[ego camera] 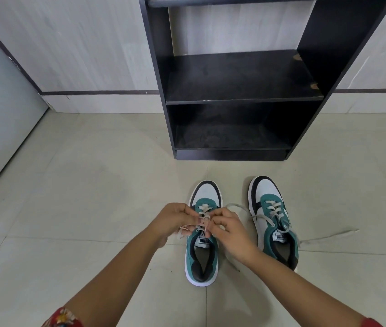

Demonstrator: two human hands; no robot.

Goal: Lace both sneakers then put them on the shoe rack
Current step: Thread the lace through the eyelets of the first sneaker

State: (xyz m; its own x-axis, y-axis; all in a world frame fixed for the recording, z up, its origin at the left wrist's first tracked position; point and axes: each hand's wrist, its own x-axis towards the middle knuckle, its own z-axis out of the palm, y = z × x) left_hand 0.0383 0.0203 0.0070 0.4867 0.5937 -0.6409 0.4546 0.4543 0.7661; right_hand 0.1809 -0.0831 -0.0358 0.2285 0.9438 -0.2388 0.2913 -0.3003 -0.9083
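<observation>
The left sneaker sits on the tiled floor before the shoe rack as left hand and right hand pinch its lace mid-knot, likely tightening next, the right sneaker unlaced.

Both hands, left and right, pinching the lace on the left sneaker; other sneaker beside it, rack behind.

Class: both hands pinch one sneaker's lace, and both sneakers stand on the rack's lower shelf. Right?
Not quite. In the head view the left sneaker and right sneaker stand on the floor before the rack, not on a shelf. The rest holds: left hand and right hand pinch the left sneaker's lace.
</observation>
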